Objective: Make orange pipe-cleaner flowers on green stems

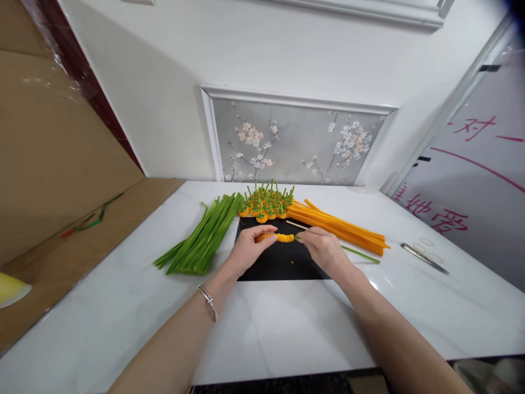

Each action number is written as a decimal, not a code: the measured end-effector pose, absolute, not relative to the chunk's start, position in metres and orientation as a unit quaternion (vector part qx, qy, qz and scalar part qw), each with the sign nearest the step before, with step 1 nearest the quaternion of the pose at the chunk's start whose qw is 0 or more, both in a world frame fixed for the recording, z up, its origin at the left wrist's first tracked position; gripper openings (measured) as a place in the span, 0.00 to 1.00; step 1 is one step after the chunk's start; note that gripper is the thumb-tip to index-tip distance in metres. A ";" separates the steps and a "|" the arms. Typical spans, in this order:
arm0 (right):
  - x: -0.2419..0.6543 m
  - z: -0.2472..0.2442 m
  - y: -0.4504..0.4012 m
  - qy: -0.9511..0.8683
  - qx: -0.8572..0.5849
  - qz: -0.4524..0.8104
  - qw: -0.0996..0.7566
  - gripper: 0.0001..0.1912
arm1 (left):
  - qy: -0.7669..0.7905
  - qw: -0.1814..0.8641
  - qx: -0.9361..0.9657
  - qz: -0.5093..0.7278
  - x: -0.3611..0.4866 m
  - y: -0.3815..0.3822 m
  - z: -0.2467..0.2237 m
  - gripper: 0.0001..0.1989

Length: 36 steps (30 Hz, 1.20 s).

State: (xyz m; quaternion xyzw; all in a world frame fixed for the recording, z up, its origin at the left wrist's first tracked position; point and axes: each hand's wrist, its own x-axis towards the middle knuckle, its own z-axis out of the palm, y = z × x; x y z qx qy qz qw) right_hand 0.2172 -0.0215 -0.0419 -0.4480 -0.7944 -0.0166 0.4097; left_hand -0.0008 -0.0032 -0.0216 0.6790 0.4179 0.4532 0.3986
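Over a black mat [273,267], my left hand [251,245] pinches a coiled orange pipe cleaner [284,238] between thumb and fingers. The coil lies sideways, its right end pointing at my right hand [323,249]. There my right fingertips close on a green pipe cleaner [361,254] at the coil's end. Its long tail comes out beyond my right hand and rests over the table. My right palm hides the middle of that green length. A thin pale stick [296,224] lies just behind my right hand, partly covered by it.
Behind the mat cluster several small orange pumpkins with green stems [268,203]. A green pipe cleaner bundle [205,241] lies left, an orange bundle [340,225] right. Farther right are a slim metal tool [425,259] and thin rings [426,241]. Cardboard [102,219] borders the left.
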 end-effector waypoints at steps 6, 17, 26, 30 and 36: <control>0.212 -0.035 -0.029 -0.802 -0.502 -0.086 0.312 0.10 | 0.405 0.354 0.702 0.468 0.000 -0.001 -0.026 0.16; 0.208 -0.029 -0.036 -0.801 -0.529 -0.096 0.264 0.11 | 0.428 0.284 0.711 0.480 0.002 -0.005 -0.026 0.17; 0.208 -0.032 -0.034 -0.815 -0.492 -0.097 0.290 0.11 | 0.369 0.242 0.782 0.439 0.000 -0.007 -0.022 0.09; 0.213 -0.032 -0.032 -0.804 -0.485 -0.093 0.331 0.11 | 0.361 0.289 0.773 0.435 0.003 -0.008 -0.024 0.09; 0.211 -0.035 -0.030 -0.824 -0.458 -0.086 0.322 0.11 | 0.375 0.301 0.757 0.442 0.005 -0.007 -0.027 0.07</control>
